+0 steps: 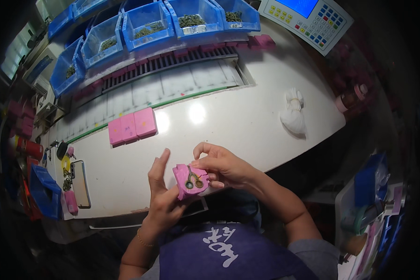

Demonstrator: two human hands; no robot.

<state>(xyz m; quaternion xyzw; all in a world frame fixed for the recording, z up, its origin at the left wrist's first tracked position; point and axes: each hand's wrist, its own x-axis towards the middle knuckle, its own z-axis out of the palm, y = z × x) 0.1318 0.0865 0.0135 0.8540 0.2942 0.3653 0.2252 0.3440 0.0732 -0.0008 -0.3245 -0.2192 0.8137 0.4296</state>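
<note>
In front of my body, at the table's near edge, I hold a small pink rubber mould (180,174). A dark metal piece (190,176) lies on its upper face: a forked stem with two round ends, shaped rather like small scissors. My left hand (161,201) supports the mould from the left and below, one finger raised away from it. From the right, my right hand (229,167) reaches the mould's far end with bent fingers against it. Whether those fingertips grip the mould or the top of the metal stem is partly hidden.
Pink blocks (133,126) sit together left of centre. Blue bins (148,29) with small dark pieces line the back above a slotted strip (172,59). A tied white bag (293,116) lies right, below a keypad device (308,22). A phone (80,184) is at left.
</note>
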